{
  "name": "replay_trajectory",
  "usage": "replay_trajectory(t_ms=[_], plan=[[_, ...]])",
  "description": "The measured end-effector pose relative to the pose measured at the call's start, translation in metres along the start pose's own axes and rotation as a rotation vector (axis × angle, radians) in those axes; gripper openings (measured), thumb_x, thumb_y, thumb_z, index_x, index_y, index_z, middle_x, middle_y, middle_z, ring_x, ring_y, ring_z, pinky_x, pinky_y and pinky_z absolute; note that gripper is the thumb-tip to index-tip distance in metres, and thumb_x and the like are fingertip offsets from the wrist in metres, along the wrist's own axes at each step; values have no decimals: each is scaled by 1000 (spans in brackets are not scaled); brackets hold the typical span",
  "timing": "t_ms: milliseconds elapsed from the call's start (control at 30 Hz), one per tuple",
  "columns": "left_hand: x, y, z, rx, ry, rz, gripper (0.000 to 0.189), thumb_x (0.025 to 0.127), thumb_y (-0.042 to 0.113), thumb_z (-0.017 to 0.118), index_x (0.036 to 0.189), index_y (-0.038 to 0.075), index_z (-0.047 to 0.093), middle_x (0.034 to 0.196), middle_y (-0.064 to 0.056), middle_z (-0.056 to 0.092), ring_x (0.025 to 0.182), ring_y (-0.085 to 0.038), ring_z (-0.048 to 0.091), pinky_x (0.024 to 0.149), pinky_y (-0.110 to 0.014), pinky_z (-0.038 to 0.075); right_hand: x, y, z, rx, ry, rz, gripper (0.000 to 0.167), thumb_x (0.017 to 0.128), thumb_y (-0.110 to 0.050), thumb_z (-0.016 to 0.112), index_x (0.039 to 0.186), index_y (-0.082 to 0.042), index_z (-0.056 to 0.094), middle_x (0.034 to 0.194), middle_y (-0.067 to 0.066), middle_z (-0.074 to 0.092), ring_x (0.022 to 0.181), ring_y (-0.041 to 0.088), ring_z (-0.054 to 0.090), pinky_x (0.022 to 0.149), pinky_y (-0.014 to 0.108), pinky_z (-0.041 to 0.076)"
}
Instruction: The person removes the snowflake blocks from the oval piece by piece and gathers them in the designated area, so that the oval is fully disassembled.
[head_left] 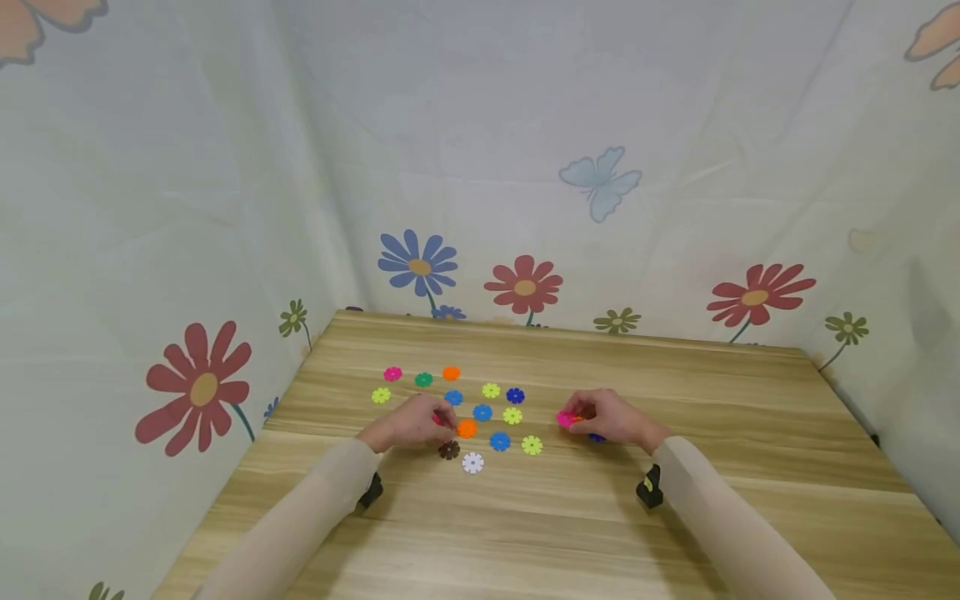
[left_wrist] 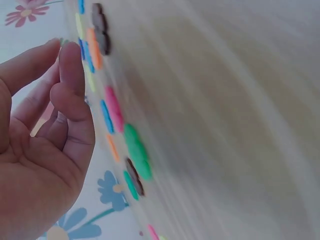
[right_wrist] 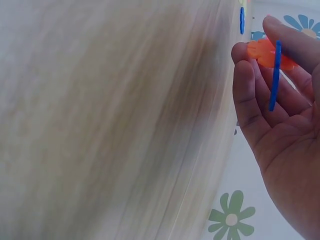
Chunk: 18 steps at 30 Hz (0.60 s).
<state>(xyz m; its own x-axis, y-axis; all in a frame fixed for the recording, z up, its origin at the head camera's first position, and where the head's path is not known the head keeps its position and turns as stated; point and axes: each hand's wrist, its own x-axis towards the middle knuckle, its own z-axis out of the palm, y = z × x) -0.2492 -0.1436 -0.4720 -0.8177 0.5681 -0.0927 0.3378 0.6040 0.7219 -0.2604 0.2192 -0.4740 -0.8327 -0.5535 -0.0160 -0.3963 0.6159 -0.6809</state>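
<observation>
My right hand [head_left: 611,417] pinches joined interlocking discs between thumb and fingertips. An orange disc [right_wrist: 265,52] and a blue disc [right_wrist: 275,75] cross each other there, while a pink disc [head_left: 566,418] shows at the fingertips in the head view. My left hand [head_left: 420,419] hovers over the scattered discs, its fingers bent and thumb near the index finger. Nothing shows between those fingertips in the left wrist view. Close to it lie an orange disc [head_left: 467,428], a brown disc [head_left: 449,450] and a pink disc [left_wrist: 114,109], partly hidden by the hand in the head view.
Several loose discs lie flat on the wooden table [head_left: 600,533], among them a white disc [head_left: 472,462], a yellow-green disc [head_left: 532,445] and a green disc [head_left: 423,379]. A flower-printed curtain [head_left: 480,125] stands behind the table and along its sides.
</observation>
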Motion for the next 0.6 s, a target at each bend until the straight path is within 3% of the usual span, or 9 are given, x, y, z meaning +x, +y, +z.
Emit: replay_trajectory(t_ms=[200, 400, 600], plan=[[16, 11, 8, -134, -10, -25, 10, 90, 11, 65, 93, 2, 65, 85, -7, 65, 72, -22, 62, 65, -34, 52, 4, 2, 1, 11, 4, 25, 19, 83, -23, 74, 97, -14, 64, 87, -5, 62, 80, 15, 56, 74, 30, 47], [33, 25, 22, -144, 26, -19, 18, 93, 20, 61, 96, 4, 67, 86, -9, 66, 74, -22, 61, 65, -31, 49, 5, 3, 3, -2, 3, 23, 20, 83, -23, 74, 96, -13, 63, 86, -4, 62, 79, 15, 55, 72, 31, 47], [54, 43, 37, -204, 53, -29, 20, 94, 19, 59, 97, 2, 68, 89, -12, 67, 76, -24, 64, 66, -31, 51, 5, 3, 4, -1, 13, 4, 17, 83, -20, 74, 90, -12, 61, 83, -4, 61, 75, 14, 54, 68, 29, 47]])
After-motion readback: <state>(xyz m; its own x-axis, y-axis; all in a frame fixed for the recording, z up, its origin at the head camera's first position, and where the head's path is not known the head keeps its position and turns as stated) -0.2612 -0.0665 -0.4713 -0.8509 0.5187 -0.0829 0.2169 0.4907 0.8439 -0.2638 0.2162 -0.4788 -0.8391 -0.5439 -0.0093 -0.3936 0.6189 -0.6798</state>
